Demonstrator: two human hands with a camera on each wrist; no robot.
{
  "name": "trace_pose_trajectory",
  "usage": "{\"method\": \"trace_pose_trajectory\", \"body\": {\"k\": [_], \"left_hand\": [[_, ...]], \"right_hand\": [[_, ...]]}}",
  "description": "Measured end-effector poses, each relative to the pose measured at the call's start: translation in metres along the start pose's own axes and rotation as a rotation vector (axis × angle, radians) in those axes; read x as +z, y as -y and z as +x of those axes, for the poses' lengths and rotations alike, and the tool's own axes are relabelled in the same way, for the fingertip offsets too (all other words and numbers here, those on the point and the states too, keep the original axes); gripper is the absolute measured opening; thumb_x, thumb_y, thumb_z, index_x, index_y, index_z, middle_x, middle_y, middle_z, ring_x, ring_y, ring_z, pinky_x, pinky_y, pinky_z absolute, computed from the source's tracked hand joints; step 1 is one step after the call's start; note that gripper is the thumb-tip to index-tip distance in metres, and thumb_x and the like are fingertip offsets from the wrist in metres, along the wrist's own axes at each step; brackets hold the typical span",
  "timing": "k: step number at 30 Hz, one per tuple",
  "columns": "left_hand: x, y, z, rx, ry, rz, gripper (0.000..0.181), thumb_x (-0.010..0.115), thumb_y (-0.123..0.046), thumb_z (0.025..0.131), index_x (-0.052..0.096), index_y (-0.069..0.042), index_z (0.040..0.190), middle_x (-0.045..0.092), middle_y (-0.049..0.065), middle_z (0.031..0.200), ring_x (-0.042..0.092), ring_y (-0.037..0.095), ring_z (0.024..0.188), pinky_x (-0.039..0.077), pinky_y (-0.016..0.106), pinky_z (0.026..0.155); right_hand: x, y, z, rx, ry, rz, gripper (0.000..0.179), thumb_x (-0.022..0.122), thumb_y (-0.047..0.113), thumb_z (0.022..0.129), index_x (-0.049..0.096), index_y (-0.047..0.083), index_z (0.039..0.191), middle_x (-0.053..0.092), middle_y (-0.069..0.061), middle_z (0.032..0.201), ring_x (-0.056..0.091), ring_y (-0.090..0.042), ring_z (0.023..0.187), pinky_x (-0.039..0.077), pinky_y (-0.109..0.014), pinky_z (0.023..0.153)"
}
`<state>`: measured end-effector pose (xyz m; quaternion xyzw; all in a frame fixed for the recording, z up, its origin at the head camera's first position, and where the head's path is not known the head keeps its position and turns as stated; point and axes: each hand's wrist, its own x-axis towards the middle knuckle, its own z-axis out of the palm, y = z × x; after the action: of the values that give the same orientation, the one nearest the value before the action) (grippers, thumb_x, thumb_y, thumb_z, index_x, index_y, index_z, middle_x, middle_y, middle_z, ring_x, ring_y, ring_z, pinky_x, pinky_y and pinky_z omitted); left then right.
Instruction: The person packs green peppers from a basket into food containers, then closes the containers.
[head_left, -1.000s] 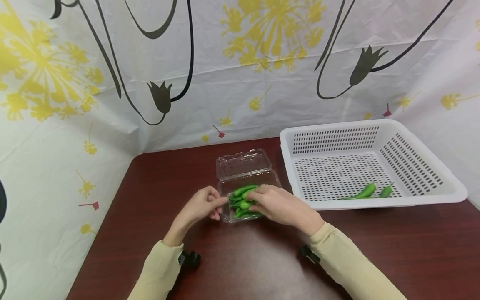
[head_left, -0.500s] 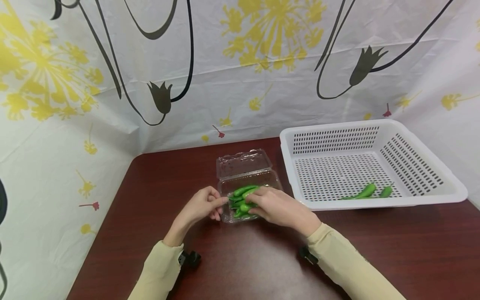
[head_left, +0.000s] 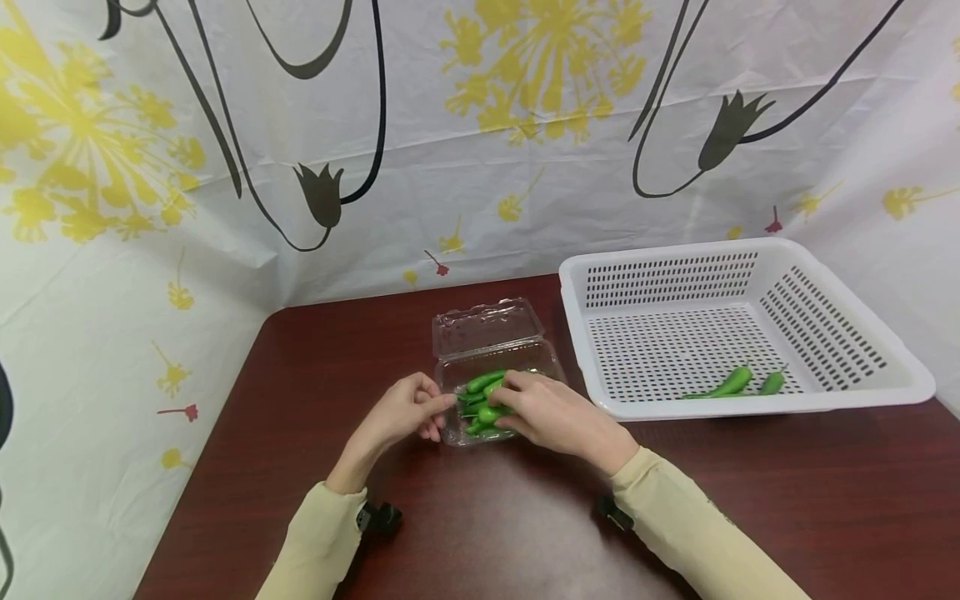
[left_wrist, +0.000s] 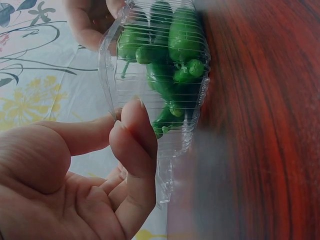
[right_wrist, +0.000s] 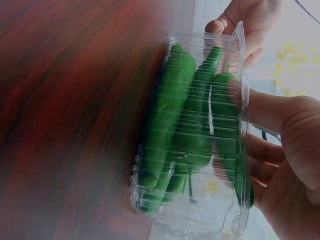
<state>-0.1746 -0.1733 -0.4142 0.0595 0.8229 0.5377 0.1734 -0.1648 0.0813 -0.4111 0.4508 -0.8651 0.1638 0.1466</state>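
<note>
While I follow along through the head view, the clear container point(head_left: 534, 358) sits near the far edge of the dark red table point(head_left: 480, 533), left of a white slotted basket point(head_left: 742, 407), its lid point(head_left: 487, 329) folded back toward that edge. My left hand point(head_left: 412, 408) pinches the container's left rim, thumb and fingertips meeting on the plastic. My right hand point(head_left: 551, 412) reaches in over the rim, thumb and fingers curled around a green pepper point(right_wrist: 227, 127) on top of the other peppers point(head_left: 483, 383) in the container.

The basket takes up the table's far right corner, with more peppers point(head_left: 735, 383) lying by its near wall. The tabletop is wood-grained, with a pale sheen toward the near side and a rounded far left corner. Behind and on both sides hangs a creased white sheet point(head_left: 450, 150) printed with yellow blooms, grey stems and small red flowers.

The near edge runs out of my frame, and so do both cream sleeves point(head_left: 697, 517). The basket's near wall cuts off the lower part of its peppers. Ribbed plastic blurs my right fingertips in the wrist view. Small black devices point(head_left: 384, 518) at the cuffs are hard to make out, and a dark object point(head_left: 4, 400) is cropped at the left border.
</note>
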Motion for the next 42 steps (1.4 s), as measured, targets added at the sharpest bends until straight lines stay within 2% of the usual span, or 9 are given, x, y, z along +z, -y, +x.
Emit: {"method": "trace_pose_trajectory", "body": {"k": [9, 15, 25, 32, 42], "left_hand": [[0.0001, -0.0005, -0.0004, 0.015, 0.006, 0.004, 0.023, 0.066, -0.015, 0.100, 0.051, 0.003, 0.099, 0.064, 0.010, 0.069, 0.061, 0.014, 0.051, 0.054, 0.031, 0.053], [-0.0002, 0.0001, -0.0006, 0.017, 0.010, 0.003, 0.023, 0.066, -0.015, 0.100, 0.051, 0.002, 0.099, 0.064, 0.010, 0.069, 0.061, 0.014, 0.051, 0.054, 0.031, 0.053], [-0.0011, -0.0028, -0.0026, 0.011, 0.012, 0.012, 0.024, 0.067, -0.017, 0.100, 0.052, 0.002, 0.100, 0.065, 0.011, 0.070, 0.062, 0.015, 0.052, 0.056, 0.036, 0.055], [-0.0015, -0.0013, -0.0009, 0.018, 0.020, 0.018, 0.023, 0.067, -0.016, 0.100, 0.052, 0.002, 0.099, 0.064, 0.010, 0.069, 0.062, 0.015, 0.052, 0.055, 0.035, 0.055], [-0.0020, -0.0022, -0.0018, 0.022, 0.023, 0.018, 0.024, 0.066, -0.017, 0.100, 0.052, 0.002, 0.099, 0.065, 0.010, 0.069, 0.062, 0.016, 0.052, 0.055, 0.035, 0.055]], "right_hand": [[-0.0003, -0.0012, 0.0006, -0.031, -0.025, -0.066, 0.018, 0.077, 0.021, 0.092, 0.073, 0.011, 0.106, 0.061, -0.001, 0.091, 0.061, -0.019, 0.083, 0.053, -0.034, 0.078], [-0.0007, -0.0019, 0.0012, -0.036, -0.019, -0.082, 0.020, 0.077, 0.015, 0.091, 0.074, 0.009, 0.109, 0.066, -0.003, 0.096, 0.061, -0.021, 0.085, 0.052, -0.035, 0.078], [-0.0011, -0.0029, 0.0020, -0.014, -0.060, -0.050, 0.020, 0.076, 0.007, 0.088, 0.073, 0.008, 0.108, 0.066, -0.005, 0.097, 0.061, -0.021, 0.087, 0.053, -0.034, 0.080], [-0.0009, -0.0045, 0.0012, -0.013, -0.109, -0.046, 0.017, 0.075, 0.006, 0.089, 0.073, 0.008, 0.106, 0.065, -0.005, 0.095, 0.061, -0.021, 0.086, 0.053, -0.034, 0.078], [-0.0079, -0.0041, 0.0013, 0.001, -0.125, -0.046, 0.018, 0.076, 0.007, 0.088, 0.074, 0.010, 0.105, 0.065, -0.002, 0.094, 0.061, -0.019, 0.087, 0.053, -0.034, 0.079]]}}
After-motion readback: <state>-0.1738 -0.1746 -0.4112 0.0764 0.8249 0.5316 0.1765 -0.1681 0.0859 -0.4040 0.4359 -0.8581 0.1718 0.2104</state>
